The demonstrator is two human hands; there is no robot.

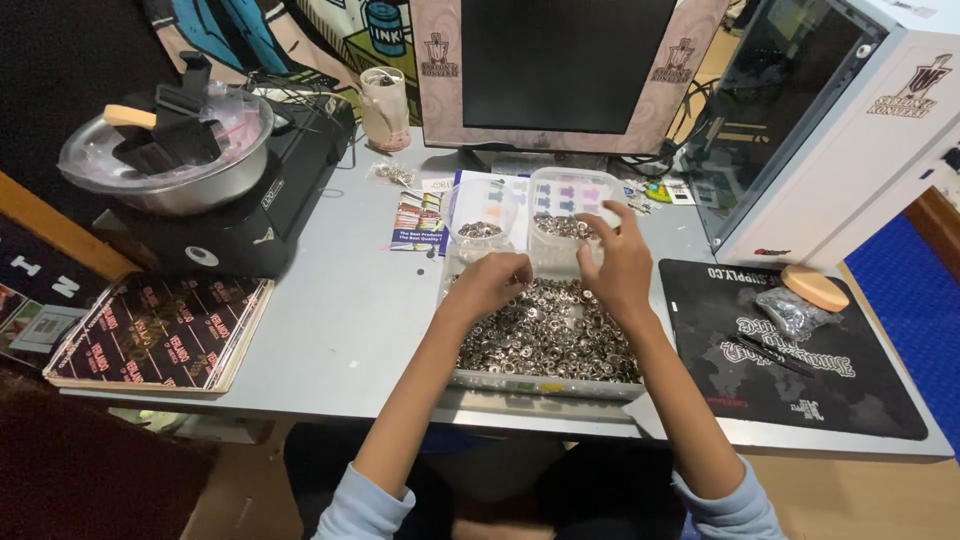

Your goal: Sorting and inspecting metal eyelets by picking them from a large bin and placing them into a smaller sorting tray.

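Observation:
A clear shallow tray (545, 386) full of small silver metal rings stands at the table's front edge. My left hand (490, 282) rests in the ring pile with its fingers bent, picking among them. Above the back of the tray my right hand (612, 262) is raised, fingers spread, touching a clear square container (562, 222) part-filled with rings. Left of it a round clear cup (480, 212) also holds some rings. I cannot make out whether either hand pinches a ring.
A monitor (566, 68) stands at the back. A black burner with a steel pan (165, 160) is at the left, flat printed packs (160, 332) in front of it. A black mat (790, 345) with a bag and round sponge lies right, beside a white case (850, 120).

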